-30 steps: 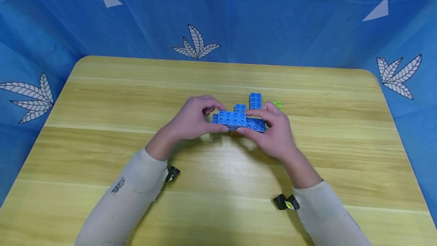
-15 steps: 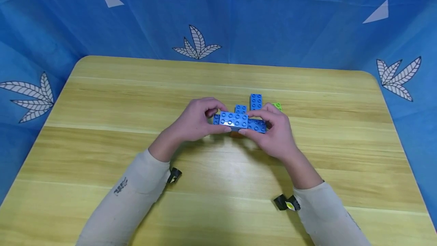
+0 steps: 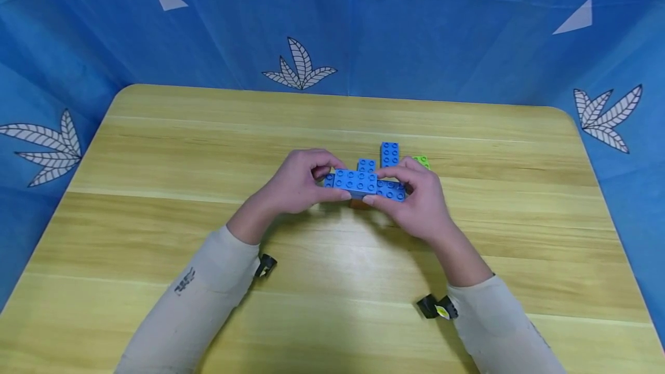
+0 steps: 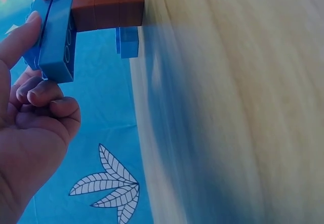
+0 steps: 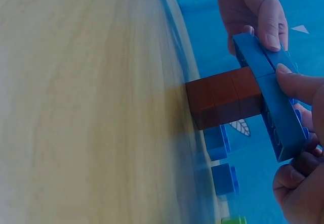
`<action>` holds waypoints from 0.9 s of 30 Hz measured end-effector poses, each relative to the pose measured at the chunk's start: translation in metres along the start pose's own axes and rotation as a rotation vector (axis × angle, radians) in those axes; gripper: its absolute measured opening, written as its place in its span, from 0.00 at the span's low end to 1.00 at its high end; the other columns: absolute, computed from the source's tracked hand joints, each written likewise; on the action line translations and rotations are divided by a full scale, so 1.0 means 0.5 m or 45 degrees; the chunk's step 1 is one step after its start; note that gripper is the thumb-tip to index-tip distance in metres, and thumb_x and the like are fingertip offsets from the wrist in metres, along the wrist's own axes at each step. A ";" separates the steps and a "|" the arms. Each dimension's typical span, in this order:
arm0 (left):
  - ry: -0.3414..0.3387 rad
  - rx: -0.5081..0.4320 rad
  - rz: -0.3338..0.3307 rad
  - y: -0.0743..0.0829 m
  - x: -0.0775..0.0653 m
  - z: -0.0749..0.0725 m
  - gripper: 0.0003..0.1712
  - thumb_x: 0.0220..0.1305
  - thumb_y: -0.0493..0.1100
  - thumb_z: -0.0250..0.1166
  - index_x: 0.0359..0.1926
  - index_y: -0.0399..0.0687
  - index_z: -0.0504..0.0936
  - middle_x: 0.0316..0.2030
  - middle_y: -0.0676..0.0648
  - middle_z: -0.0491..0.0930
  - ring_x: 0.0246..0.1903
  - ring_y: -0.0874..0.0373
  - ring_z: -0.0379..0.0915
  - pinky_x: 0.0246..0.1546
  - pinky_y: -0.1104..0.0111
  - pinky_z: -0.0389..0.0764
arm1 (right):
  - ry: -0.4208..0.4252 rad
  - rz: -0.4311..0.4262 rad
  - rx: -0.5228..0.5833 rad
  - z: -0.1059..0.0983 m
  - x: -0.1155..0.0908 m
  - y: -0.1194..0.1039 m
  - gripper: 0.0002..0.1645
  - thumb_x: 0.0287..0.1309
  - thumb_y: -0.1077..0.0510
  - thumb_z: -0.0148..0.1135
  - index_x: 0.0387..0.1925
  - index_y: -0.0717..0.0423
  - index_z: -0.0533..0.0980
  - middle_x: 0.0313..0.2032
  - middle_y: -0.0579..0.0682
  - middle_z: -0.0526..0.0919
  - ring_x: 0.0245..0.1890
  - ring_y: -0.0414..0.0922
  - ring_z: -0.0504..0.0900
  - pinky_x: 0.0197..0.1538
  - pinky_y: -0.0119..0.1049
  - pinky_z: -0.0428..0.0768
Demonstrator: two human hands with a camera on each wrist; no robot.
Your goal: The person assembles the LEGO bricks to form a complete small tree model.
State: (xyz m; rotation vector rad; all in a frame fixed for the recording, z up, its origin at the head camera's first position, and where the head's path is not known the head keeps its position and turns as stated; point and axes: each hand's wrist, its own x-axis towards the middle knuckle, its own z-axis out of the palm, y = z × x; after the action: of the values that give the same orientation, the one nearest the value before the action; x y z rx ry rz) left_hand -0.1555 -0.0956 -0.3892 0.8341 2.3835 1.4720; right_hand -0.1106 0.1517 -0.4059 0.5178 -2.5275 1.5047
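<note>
Pinching the top blue brick (image 3: 355,182), left hand (image 3: 296,184) and right hand (image 3: 419,201) risk toppling the narrow brown column (image 5: 224,97) beneath, should either press down off-centre

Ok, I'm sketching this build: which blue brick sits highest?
The eight-stud brick between the left hand and right hand; it bridges two end-to-end blue bricks, while other blue bricks stand behind.
</note>
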 end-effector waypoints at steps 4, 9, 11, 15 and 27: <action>-0.001 0.016 -0.017 0.000 0.001 0.001 0.17 0.52 0.44 0.80 0.42 0.45 0.87 0.20 0.45 0.64 0.22 0.55 0.60 0.27 0.64 0.63 | -0.014 0.003 -0.026 -0.003 0.003 -0.003 0.23 0.41 0.60 0.84 0.42 0.59 0.86 0.32 0.47 0.77 0.28 0.45 0.68 0.25 0.33 0.66; 0.000 0.058 -0.025 0.005 0.005 0.005 0.17 0.52 0.44 0.80 0.42 0.45 0.86 0.19 0.48 0.63 0.21 0.55 0.59 0.27 0.65 0.63 | -0.037 0.024 -0.061 -0.007 0.007 -0.007 0.22 0.42 0.59 0.83 0.42 0.59 0.86 0.34 0.47 0.79 0.29 0.44 0.70 0.26 0.33 0.68; -0.003 0.069 -0.033 0.006 0.006 0.007 0.17 0.52 0.44 0.80 0.42 0.45 0.86 0.20 0.48 0.63 0.22 0.55 0.59 0.26 0.65 0.62 | -0.048 0.036 -0.080 -0.009 0.007 -0.008 0.22 0.43 0.58 0.83 0.42 0.59 0.86 0.34 0.47 0.80 0.29 0.43 0.71 0.26 0.34 0.68; -0.004 0.075 -0.038 0.008 0.008 0.009 0.17 0.52 0.44 0.80 0.42 0.45 0.86 0.20 0.48 0.63 0.22 0.55 0.60 0.27 0.65 0.62 | -0.062 0.037 -0.125 -0.012 0.008 -0.010 0.22 0.44 0.57 0.83 0.43 0.59 0.86 0.35 0.47 0.80 0.30 0.43 0.71 0.27 0.35 0.68; 0.032 0.062 -0.010 -0.011 -0.009 0.009 0.21 0.51 0.45 0.81 0.45 0.46 0.86 0.26 0.39 0.70 0.26 0.54 0.62 0.28 0.64 0.63 | -0.069 0.061 -0.155 -0.006 -0.001 -0.007 0.24 0.45 0.54 0.83 0.46 0.56 0.86 0.33 0.47 0.77 0.31 0.44 0.69 0.28 0.35 0.68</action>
State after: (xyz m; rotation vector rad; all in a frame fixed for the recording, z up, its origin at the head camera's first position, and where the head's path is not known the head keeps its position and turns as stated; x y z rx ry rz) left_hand -0.1520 -0.0967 -0.3967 0.8210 2.4468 1.4354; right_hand -0.1088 0.1529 -0.4020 0.4895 -2.6702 1.3584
